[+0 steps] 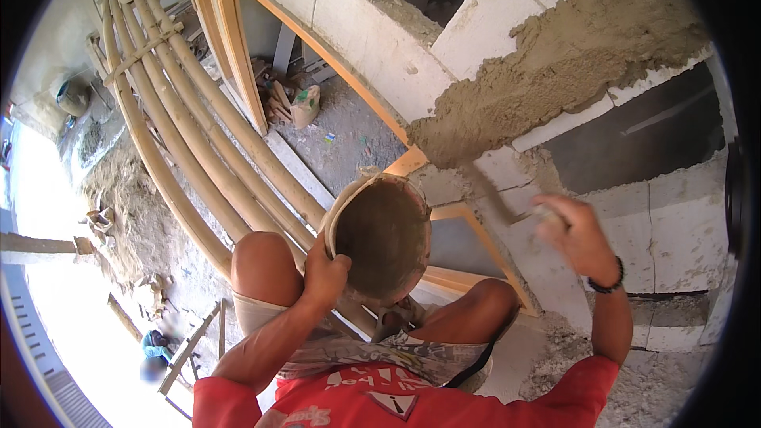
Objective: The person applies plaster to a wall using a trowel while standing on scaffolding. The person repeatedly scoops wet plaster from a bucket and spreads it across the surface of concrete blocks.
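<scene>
My left hand (325, 276) grips the rim of a mortar-crusted bucket (423, 247), thumb over the edge. The bucket tilts between my knees, its mouth facing up; the inside is grey-brown and I cannot tell how much mortar is in it. My right hand (577, 236) is closed round the handle of a trowel (498, 200), smeared by motion. The trowel's blade points at the lower end of a thick band of wet mortar (547, 63) on the white block wall (365, 40). A dark bead bracelet is on my right wrist.
I sit on a scaffold of bamboo poles (190, 123) running to the far left. Orange-brown wooden frames (317, 47) edge the openings beside the wall. Below lie a sack (305, 105) and scrap wood. A dark recess (634, 139) breaks the wall at right. Another person (156, 349) is at lower left.
</scene>
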The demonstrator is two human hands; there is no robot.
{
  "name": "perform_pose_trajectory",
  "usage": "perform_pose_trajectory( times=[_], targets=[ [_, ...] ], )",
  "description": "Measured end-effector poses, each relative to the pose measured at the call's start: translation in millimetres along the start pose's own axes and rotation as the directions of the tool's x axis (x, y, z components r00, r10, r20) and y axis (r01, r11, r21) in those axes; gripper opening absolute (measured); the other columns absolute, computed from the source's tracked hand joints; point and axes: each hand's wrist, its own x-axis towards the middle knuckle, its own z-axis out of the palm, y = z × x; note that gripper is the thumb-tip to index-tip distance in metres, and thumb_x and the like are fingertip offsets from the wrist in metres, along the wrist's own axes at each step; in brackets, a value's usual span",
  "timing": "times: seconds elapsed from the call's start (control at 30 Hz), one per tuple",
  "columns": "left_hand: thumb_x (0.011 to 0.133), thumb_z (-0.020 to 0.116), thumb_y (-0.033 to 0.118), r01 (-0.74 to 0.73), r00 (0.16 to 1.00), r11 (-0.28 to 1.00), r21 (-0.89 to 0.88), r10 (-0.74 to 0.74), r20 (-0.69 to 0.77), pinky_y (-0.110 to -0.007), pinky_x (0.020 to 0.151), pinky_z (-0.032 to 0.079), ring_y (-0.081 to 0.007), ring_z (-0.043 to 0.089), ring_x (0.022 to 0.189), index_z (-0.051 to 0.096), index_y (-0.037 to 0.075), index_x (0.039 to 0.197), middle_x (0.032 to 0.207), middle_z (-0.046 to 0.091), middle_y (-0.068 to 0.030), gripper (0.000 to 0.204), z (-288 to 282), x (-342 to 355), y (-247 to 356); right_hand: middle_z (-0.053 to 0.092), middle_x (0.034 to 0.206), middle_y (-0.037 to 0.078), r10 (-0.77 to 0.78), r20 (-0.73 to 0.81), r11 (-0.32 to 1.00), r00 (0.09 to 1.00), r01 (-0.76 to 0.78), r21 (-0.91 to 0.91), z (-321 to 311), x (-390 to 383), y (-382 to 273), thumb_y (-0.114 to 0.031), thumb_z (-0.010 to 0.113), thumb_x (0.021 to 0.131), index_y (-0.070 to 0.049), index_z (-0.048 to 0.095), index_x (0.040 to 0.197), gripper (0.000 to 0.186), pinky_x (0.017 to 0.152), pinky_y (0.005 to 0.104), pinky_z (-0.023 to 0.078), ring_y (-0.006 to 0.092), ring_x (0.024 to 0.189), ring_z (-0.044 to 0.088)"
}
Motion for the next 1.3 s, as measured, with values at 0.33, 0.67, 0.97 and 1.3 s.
perform_pose_trajectory(
  times=[0.33, 0.67, 0.97, 1.3],
  targets=[
    [0.074, 0.051, -0.006, -0.074, 0.996, 0.994, 0.083, 0.078, -0.043, -0.032, 0.092, 0.047, -0.022, 0.06, 0.104, 0.052, -0.005, 0.133, 0.115, 0.065, -0.0146, 0.06, 4.7, -0.7, 0.3, 0.063, 0.088, 0.019, -0.187, 0.213, 0.746, 0.959, 0.28, -0.604, 136.4, 39.9, 10.5, -0.013, 0.061, 0.085, -0.004, 0.064, 0.091, 0.011, 0.068, 0.0447, 0.053, 0.0326, 0.077, 0.065],
    [0.074, 0.05, -0.006, -0.091, 0.991, 0.992, 0.085, 0.099, -0.091, -0.033, 0.094, 0.048, -0.0242, 0.061, 0.108, 0.052, -0.005, 0.133, 0.117, 0.065, -0.0166, 0.059, 10.0, 1.4, 0.2, 0.067, 0.082, 0.024, -0.098, 0.533, 0.887, 0.84, 0.316, -0.335, 207.0, 64.9, 28.4, -0.014, 0.064, 0.08, -0.001, 0.066, 0.1, 0.024, 0.068, 0.0484, 0.055, 0.0384, 0.076, 0.069],
    [0.073, 0.052, -0.006, -0.045, 0.994, 0.999, -0.023, 0.042, -0.105, -0.032, 0.092, 0.049, -0.0234, 0.061, 0.104, 0.052, -0.004, 0.133, 0.116, 0.065, -0.0152, 0.059, 2.0, 4.1, 1.8, 0.068, 0.087, 0.019, -0.206, 0.343, 0.973, 0.917, 0.228, -0.023, 219.3, 42.6, 76.1, -0.025, 0.07, 0.083, -0.004, 0.065, 0.107, 0.032, 0.07, 0.0471, 0.055, 0.0384, 0.08, 0.068],
    [0.074, 0.053, -0.005, 0.005, 0.993, 0.997, -0.082, -0.014, -0.114, -0.032, 0.094, 0.047, -0.0228, 0.06, 0.105, 0.052, -0.005, 0.131, 0.114, 0.064, -0.0142, 0.057, 0.8, 3.5, 6.5, 0.066, 0.084, 0.017, -0.279, 0.149, 0.96, 0.949, 0.269, 0.083, 246.5, 37.1, 118.3, -0.019, 0.074, 0.083, -0.002, 0.065, 0.108, 0.031, 0.068, 0.0427, 0.053, 0.0359, 0.076, 0.067]
  ],
)
